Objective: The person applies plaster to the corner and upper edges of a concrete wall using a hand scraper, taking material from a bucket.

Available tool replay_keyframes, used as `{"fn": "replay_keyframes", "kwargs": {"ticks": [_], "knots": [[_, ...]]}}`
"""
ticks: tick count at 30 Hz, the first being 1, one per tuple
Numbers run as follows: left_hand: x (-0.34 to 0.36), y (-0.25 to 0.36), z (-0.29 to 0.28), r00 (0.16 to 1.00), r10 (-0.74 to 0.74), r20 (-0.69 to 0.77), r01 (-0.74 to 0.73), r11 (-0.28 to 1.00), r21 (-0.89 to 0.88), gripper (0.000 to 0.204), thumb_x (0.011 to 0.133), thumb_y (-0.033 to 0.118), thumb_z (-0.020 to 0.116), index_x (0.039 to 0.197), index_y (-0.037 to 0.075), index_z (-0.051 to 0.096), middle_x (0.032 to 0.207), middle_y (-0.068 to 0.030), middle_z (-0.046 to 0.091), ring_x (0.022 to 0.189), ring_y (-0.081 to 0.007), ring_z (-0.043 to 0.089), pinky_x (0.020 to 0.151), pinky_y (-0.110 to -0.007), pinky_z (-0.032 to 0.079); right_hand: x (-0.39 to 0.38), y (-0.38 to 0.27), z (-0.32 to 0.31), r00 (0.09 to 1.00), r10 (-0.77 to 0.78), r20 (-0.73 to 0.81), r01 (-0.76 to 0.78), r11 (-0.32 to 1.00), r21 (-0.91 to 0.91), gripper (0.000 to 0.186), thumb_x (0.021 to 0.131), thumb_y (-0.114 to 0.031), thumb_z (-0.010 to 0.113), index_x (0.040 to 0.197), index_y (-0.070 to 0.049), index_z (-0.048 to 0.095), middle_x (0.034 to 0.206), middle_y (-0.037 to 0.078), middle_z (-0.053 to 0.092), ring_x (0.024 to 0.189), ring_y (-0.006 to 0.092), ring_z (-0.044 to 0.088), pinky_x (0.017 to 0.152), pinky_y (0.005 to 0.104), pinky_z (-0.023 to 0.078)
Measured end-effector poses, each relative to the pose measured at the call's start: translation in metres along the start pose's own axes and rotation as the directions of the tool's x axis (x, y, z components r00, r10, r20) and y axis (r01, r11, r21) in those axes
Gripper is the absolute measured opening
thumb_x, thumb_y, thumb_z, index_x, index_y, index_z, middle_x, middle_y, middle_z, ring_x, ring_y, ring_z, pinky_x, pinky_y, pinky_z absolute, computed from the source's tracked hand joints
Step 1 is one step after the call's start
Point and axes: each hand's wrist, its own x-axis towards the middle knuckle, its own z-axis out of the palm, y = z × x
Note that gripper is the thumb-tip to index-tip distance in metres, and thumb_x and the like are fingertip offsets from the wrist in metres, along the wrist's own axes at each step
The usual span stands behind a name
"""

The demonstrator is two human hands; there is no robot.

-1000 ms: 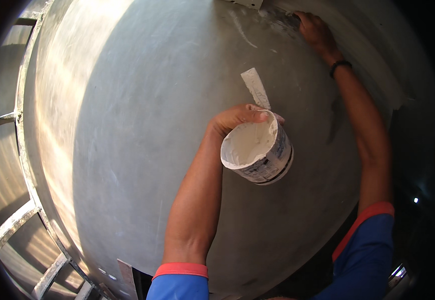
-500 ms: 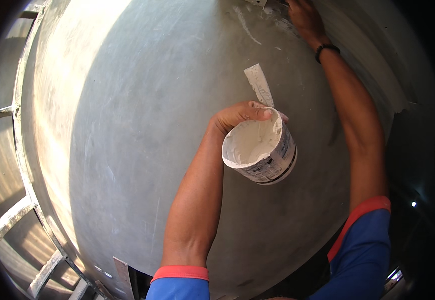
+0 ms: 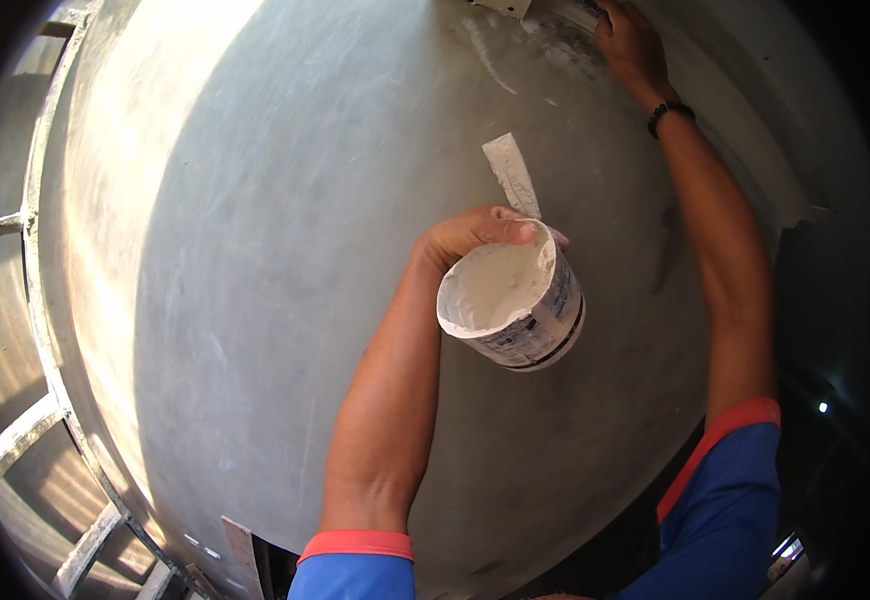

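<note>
My left hand (image 3: 485,232) is closed round the rim of a small white tub (image 3: 547,325), thumb at its mouth. The tub tilts toward me, and thick white paste (image 3: 500,285) coats its inside. Behind it a flat, paste-smeared strip like a putty knife blade (image 3: 511,172) sticks up; its lower end is hidden by hand and tub. At the top, my right hand (image 3: 635,50) curls round a pale, narrow flat tool (image 3: 577,12) against the grey surface (image 3: 285,300). The upper edge cuts that tool off. White smears (image 3: 490,58) mark the surface nearby.
A white plate with small holes (image 3: 503,7) shows at the upper edge. Along the left runs a paint-spattered metal frame with rungs (image 3: 40,330). A flat strip (image 3: 243,550) stands near the lower edge. Darkness fills the right side, beyond the surface's curved edge.
My right hand has moved right and slightly down along the surface. My left hand and the tub have shifted a little left in the picture, along with the whole scene.
</note>
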Motion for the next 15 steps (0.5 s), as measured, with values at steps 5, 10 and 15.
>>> {"fn": "replay_keyframes", "kwargs": {"ticks": [5,10,15], "knots": [[0.003,-0.006,-0.001,0.999,-0.023,-0.040,0.019,0.993,-0.119,0.049,0.074,0.029,0.080,0.109,-0.003,0.069,0.104,-0.0148,0.070,0.098,-0.0234,0.066,0.091,-0.035,0.049,0.008,0.004,0.014,0.999,-0.011,-0.030,0.013,0.997,0.071,0.027,0.091,-0.005,0.049,0.111,0.005,0.064,0.110,0.023,0.063,0.105,0.0365,0.058,0.093,0.0439,0.046],[0.002,-0.002,-0.002,0.997,-0.070,-0.037,0.061,0.980,-0.190,0.040,0.073,0.023,0.081,0.101,-0.003,0.072,0.106,-0.0173,0.069,0.102,-0.0269,0.065,0.091,-0.038,0.050,0.007,0.000,0.003,0.999,-0.002,0.036,0.001,0.999,0.034,0.029,0.089,-0.004,0.048,0.112,0.005,0.064,0.110,0.024,0.063,0.104,0.0375,0.059,0.093,0.0448,0.046],[0.004,-0.006,0.000,0.999,-0.040,-0.035,0.034,0.988,-0.148,0.053,0.075,0.031,0.081,0.113,-0.003,0.067,0.099,-0.0129,0.071,0.091,-0.0208,0.067,0.085,-0.032,0.050,-0.009,0.056,-0.009,0.999,-0.047,-0.012,0.047,0.998,-0.042,0.027,0.091,-0.008,0.054,0.116,0.000,0.062,0.107,0.019,0.064,0.098,0.0327,0.062,0.086,0.0402,0.049]]}}
